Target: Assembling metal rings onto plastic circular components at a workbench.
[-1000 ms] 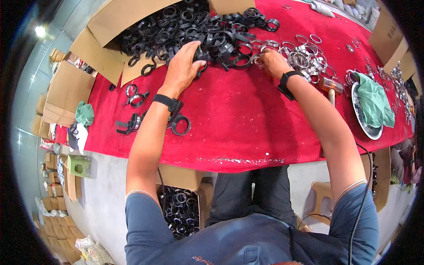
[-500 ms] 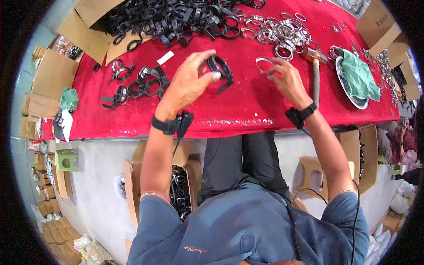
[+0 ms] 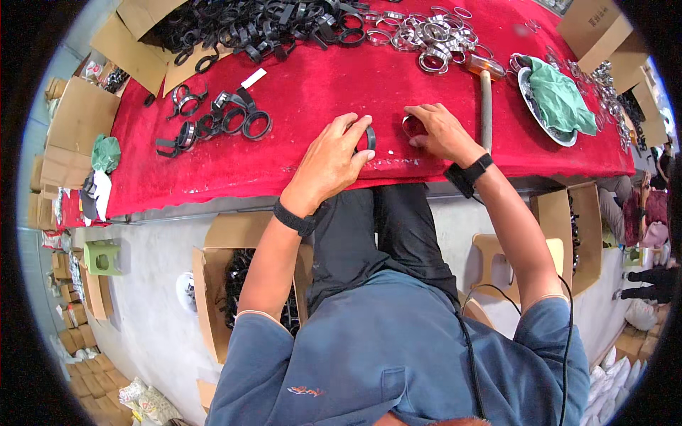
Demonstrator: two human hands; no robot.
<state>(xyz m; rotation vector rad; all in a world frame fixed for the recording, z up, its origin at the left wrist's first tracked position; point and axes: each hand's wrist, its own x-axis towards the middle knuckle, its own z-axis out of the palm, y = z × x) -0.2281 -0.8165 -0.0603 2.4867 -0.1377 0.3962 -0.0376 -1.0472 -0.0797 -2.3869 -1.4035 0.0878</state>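
Observation:
A black ring-shaped part [image 3: 370, 139] is gripped between the thumb and fingers of my left hand [image 3: 330, 157], seen nearly edge-on just above the red cloth. To its right, my right hand [image 3: 442, 133] pinches a thin silver metal ring [image 3: 406, 128]; the fingers hide part of it. The two rings are a short way apart, near the table's front edge. On the left lies a small group of black rings with side tabs [image 3: 234, 119], some with metal ring edges showing. A heap of loose silver rings [image 3: 435, 32] lies beyond my right hand.
A large pile of black ring parts [image 3: 263, 28] covers the back left of the red cloth [image 3: 312, 82]. A mallet [image 3: 486, 106] lies right of my right hand, beside a metal tray [image 3: 540, 117] with a green cloth [image 3: 558, 92]. Cardboard boxes [image 3: 213, 273] stand below the table.
Both hands have come nearer the table's front edge, and the gap between them has narrowed. My left hand has turned the black ring edge-on. The view has shifted slightly.

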